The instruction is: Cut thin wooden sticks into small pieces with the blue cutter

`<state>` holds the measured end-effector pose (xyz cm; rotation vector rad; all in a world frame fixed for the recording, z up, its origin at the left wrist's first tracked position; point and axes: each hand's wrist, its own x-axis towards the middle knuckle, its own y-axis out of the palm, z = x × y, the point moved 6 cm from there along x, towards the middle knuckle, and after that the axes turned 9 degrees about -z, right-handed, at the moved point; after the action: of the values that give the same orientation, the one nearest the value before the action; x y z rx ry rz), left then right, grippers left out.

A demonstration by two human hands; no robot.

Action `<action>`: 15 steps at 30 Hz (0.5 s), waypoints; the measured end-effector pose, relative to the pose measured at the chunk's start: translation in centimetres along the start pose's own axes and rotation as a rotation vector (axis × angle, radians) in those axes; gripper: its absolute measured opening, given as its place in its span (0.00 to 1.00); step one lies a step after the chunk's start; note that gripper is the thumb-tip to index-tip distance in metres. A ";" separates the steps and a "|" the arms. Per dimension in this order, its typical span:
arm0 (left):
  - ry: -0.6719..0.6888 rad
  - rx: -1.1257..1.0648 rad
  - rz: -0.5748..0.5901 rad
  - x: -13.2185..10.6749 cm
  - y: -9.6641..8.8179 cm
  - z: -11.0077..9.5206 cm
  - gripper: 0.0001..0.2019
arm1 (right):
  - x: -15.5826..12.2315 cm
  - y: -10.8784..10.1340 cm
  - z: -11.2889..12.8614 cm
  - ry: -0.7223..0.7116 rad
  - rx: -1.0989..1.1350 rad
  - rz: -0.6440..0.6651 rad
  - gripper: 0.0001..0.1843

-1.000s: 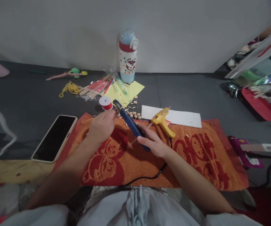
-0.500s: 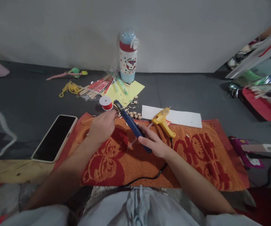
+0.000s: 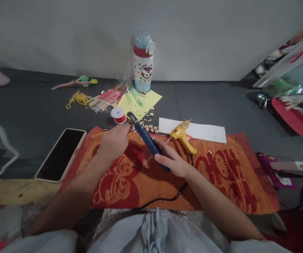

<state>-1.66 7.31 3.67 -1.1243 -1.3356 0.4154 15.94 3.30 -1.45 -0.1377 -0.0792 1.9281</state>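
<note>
My right hand (image 3: 173, 160) is wrapped round a long dark blue tool that looks like pliers (image 3: 149, 141), tilted with its dark metal head (image 3: 131, 117) pointing away and to the left. My left hand (image 3: 115, 141) is closed, its fingertips pinched right beside that head. Whatever lies between them is too small to make out. Short cut bits of wood (image 3: 151, 128) are scattered just beyond the tool. Below both hands spreads an orange and red towel (image 3: 156, 189). A yellow glue gun (image 3: 181, 135) with a clear glue stick lies right of the tool.
A white strip (image 3: 204, 131) lies behind the glue gun. A spool of red ribbon (image 3: 118, 115), yellow paper (image 3: 151, 99), bagged sticks (image 3: 109, 97) and a bottle (image 3: 143, 65) stand or lie farther back. A phone (image 3: 61, 154) is at left; a purple device (image 3: 275, 172) at right.
</note>
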 end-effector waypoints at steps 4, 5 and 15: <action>0.002 0.004 -0.010 -0.1 0.1 0.1 0.15 | 0.0 0.1 -0.1 0.019 0.000 0.010 0.38; 0.002 0.005 -0.011 -0.1 0.2 0.1 0.15 | 0.0 0.1 -0.1 0.020 0.003 0.011 0.38; -0.004 0.019 0.003 -0.1 0.1 0.0 0.14 | 0.0 0.0 0.2 0.004 0.009 0.013 0.37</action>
<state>-1.66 7.31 3.56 -1.1100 -1.3314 0.4324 15.86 3.32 -1.30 -0.1366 -0.0676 1.9411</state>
